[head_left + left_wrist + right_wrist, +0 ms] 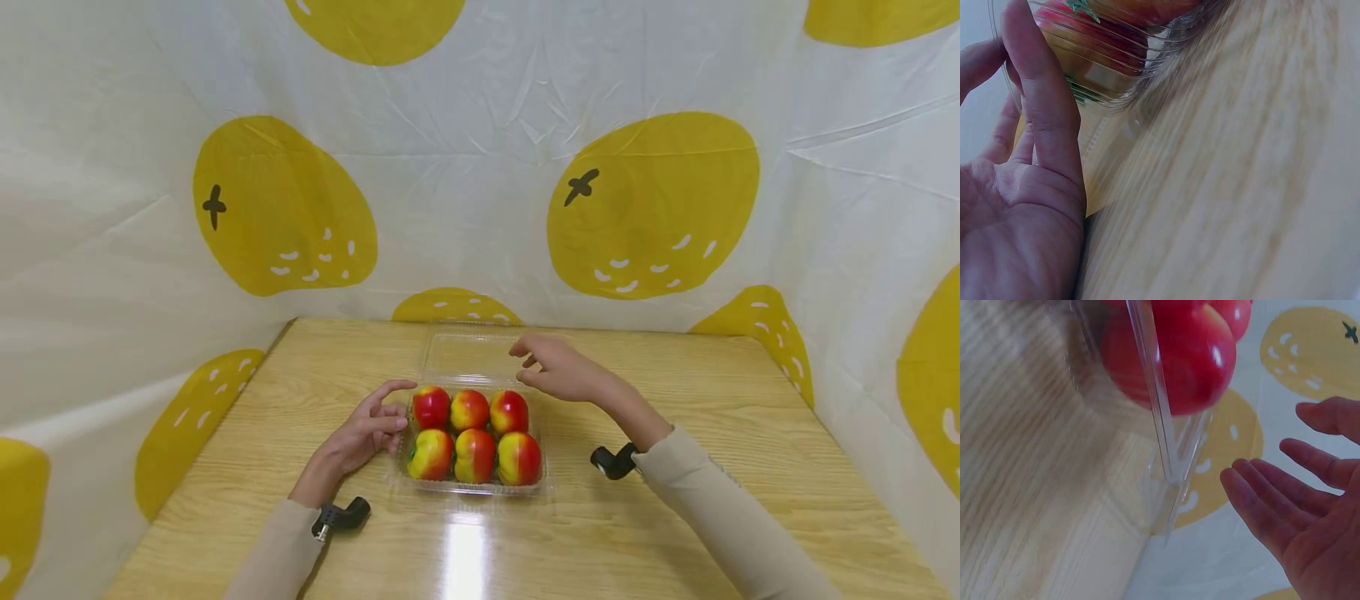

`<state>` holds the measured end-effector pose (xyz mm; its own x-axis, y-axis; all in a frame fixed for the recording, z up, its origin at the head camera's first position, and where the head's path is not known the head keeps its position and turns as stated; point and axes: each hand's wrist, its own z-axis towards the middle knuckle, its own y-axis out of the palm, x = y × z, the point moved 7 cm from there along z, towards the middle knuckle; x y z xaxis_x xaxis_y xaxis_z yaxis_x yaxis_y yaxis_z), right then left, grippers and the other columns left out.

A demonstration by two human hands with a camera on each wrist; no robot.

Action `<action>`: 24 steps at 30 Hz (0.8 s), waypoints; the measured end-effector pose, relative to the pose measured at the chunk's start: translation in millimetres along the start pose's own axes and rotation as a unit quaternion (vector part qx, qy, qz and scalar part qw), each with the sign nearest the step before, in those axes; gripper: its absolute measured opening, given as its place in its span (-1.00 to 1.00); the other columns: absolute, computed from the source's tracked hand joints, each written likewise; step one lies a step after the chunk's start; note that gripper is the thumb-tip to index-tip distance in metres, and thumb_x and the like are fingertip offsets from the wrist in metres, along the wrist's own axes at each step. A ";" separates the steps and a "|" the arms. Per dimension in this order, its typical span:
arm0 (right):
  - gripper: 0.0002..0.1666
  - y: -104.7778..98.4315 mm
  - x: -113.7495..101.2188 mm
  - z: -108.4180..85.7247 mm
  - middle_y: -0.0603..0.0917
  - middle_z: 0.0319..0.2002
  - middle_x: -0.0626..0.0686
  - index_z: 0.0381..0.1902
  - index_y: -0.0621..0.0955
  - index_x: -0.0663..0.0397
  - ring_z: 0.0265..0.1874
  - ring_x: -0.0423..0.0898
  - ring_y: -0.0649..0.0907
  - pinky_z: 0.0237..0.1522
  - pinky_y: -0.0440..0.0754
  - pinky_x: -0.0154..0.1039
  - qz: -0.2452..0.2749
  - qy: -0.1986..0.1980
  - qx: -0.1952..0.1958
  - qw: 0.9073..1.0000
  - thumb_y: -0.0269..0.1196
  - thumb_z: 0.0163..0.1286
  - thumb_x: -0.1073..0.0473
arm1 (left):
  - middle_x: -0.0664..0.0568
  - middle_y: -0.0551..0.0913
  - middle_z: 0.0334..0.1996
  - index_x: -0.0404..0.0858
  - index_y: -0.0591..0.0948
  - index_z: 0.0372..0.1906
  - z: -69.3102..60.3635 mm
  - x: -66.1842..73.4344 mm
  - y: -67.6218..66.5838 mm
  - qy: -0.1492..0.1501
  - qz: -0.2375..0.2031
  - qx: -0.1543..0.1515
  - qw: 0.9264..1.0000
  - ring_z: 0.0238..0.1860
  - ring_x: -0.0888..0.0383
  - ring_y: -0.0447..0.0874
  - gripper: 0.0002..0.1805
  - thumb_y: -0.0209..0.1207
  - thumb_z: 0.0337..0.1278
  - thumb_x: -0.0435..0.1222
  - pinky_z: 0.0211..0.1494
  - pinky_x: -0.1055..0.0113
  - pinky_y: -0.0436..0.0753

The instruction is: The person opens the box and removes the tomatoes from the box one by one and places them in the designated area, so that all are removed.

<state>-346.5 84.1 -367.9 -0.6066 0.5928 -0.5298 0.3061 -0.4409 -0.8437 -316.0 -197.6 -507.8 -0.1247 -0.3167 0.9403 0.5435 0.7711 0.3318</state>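
Note:
A clear plastic clamshell box (480, 490) stands on the table, holding several glossy red-and-yellow fruits that look like apples (474, 456) in two rows. Its transparent lid (468, 357) is folded back on the far side. At the box's left side is my left hand (367, 429); its fingers (1044, 94) touch the rim, with the forefinger stretched along the far corner. My right hand (558, 367) hovers by the lid's right edge, its fingers loosely bent and holding nothing. In the right wrist view, a gap separates those fingers (1266, 500) from the box wall and a red apple (1179, 362).
The wooden table (637, 533) extends around the box. A white cloth printed with yellow fruit (652, 200) hangs behind it and along both sides. Black wrist-camera mounts (615, 461) sit at both sleeves.

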 end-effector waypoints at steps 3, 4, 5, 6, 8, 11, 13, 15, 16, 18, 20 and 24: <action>-0.56 6.9 -6.7 -0.2 0.65 0.15 0.29 0.20 0.53 0.34 0.09 0.21 0.71 0.11 0.74 0.03 -0.004 -0.007 -0.023 1.000 0.24 0.46 0.21 | 0.12 0.63 -0.36 -0.16 0.21 0.48 0.7 0.6 1.1 0.001 0.000 0.000 1.000 -0.56 0.27 0.66 -0.37 0.02 0.41 -0.56 -0.42 0.43 0.72; -0.56 9.2 -8.2 0.3 0.66 0.13 0.29 0.19 0.53 0.34 0.08 0.20 0.71 0.10 0.75 0.01 -0.006 -0.009 -0.030 0.999 0.26 0.45 0.21 | 0.12 0.63 -0.36 -0.16 0.21 0.49 0.8 0.9 1.4 0.002 0.000 -0.001 1.000 -0.55 0.27 0.66 -0.37 0.01 0.41 -0.56 -0.42 0.43 0.72; -0.56 11.6 -10.1 0.8 0.66 0.11 0.29 0.19 0.54 0.34 0.07 0.19 0.71 0.09 0.75 0.00 -0.006 -0.012 -0.037 0.999 0.27 0.43 0.21 | 0.13 0.63 -0.36 -0.16 0.21 0.49 0.9 1.0 1.6 0.003 0.000 -0.002 1.000 -0.55 0.27 0.66 -0.37 0.00 0.42 -0.56 -0.42 0.43 0.72; -0.56 13.8 -11.3 1.4 0.67 0.09 0.29 0.18 0.55 0.34 0.05 0.18 0.71 0.08 0.76 -0.02 -0.007 -0.016 -0.042 0.999 0.28 0.41 0.22 | 0.13 0.63 -0.36 -0.17 0.21 0.49 0.8 1.0 1.6 0.003 0.001 -0.002 1.000 -0.55 0.27 0.65 -0.37 -0.01 0.42 -0.57 -0.42 0.43 0.72; -0.55 18.2 -13.8 2.3 0.68 0.05 0.30 0.16 0.56 0.34 0.02 0.17 0.72 0.07 0.76 -0.03 -0.013 -0.024 -0.051 0.998 0.30 0.38 0.23 | 0.14 0.63 -0.36 -0.17 0.21 0.49 0.7 0.6 1.7 0.002 0.001 0.000 1.000 -0.55 0.28 0.65 -0.38 -0.01 0.43 -0.57 -0.43 0.43 0.71; -0.55 24.0 -16.6 3.3 0.70 0.00 0.30 0.13 0.58 0.36 0.00 0.15 0.73 0.05 0.76 -0.04 -0.024 -0.034 -0.060 0.997 0.34 0.34 0.24 | 0.14 0.63 -0.36 -0.15 0.22 0.48 0.3 -0.2 1.2 -0.001 -0.001 0.002 1.000 -0.55 0.28 0.65 -0.38 -0.01 0.43 -0.57 -0.43 0.43 0.72; -0.54 27.1 -18.5 3.5 0.71 -0.02 0.27 0.11 0.60 0.35 -0.01 0.14 0.72 0.05 0.76 -0.05 -0.034 -0.036 -0.065 0.997 0.39 0.32 0.21 | 0.14 0.64 -0.36 -0.15 0.22 0.48 0.1 -0.4 1.2 -0.001 -0.002 0.001 1.000 -0.55 0.27 0.66 -0.39 -0.01 0.43 -0.56 -0.43 0.43 0.72; -0.52 29.9 -18.3 3.4 0.72 -0.03 0.22 0.09 0.62 0.33 -0.02 0.11 0.71 0.06 0.74 -0.08 -0.042 -0.031 -0.069 0.996 0.44 0.30 0.19 | 0.13 0.64 -0.35 -0.16 0.21 0.48 0.3 -0.4 1.6 0.002 -0.004 -0.005 1.000 -0.55 0.27 0.66 -0.39 -0.04 0.44 -0.57 -0.42 0.42 0.73; -0.52 31.4 -18.2 3.4 0.72 -0.04 0.21 0.08 0.62 0.31 -0.03 0.11 0.70 0.06 0.72 -0.08 -0.047 -0.028 -0.071 0.996 0.46 0.28 0.18 | 0.13 0.65 -0.35 -0.17 0.20 0.49 0.4 -0.2 1.8 0.003 -0.005 -0.008 1.000 -0.55 0.27 0.66 -0.39 -0.04 0.44 -0.57 -0.42 0.42 0.73; -0.52 34.1 -16.9 3.5 0.71 -0.06 0.16 0.06 0.64 0.27 -0.08 0.07 0.68 0.02 0.70 -0.12 -0.059 -0.021 -0.072 0.995 0.49 0.25 0.15 | 0.12 0.65 -0.34 -0.17 0.20 0.49 0.7 0.0 2.0 0.005 -0.006 -0.012 1.000 -0.54 0.26 0.66 -0.39 -0.05 0.45 -0.57 -0.41 0.42 0.73; -0.51 37.3 -14.5 3.9 0.70 -0.07 0.12 0.04 0.66 0.21 -0.13 0.01 0.66 -0.01 0.68 -0.16 -0.068 -0.016 -0.072 0.995 0.52 0.22 0.12 | 0.12 0.66 -0.34 -0.15 0.21 0.49 0.9 0.0 1.9 0.004 -0.008 -0.012 1.000 -0.54 0.26 0.66 -0.39 -0.04 0.45 -0.56 -0.41 0.43 0.73; -0.51 42.1 -13.6 4.9 0.66 -0.12 0.08 0.00 0.68 0.14 -0.22 -0.08 0.60 -0.10 0.64 -0.23 -0.088 -0.020 -0.066 0.994 0.56 0.17 0.07 | 0.13 0.65 -0.35 -0.14 0.21 0.48 0.6 0.5 1.7 0.004 -0.008 -0.013 1.000 -0.54 0.26 0.67 -0.39 -0.04 0.44 -0.56 -0.40 0.43 0.74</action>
<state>-328.9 54.2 -395.8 -0.6866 0.6253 -0.3709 0.2841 -0.2388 -0.9286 -315.7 -196.1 -506.8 -0.1275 -0.3341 0.9339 0.5622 0.7514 0.3455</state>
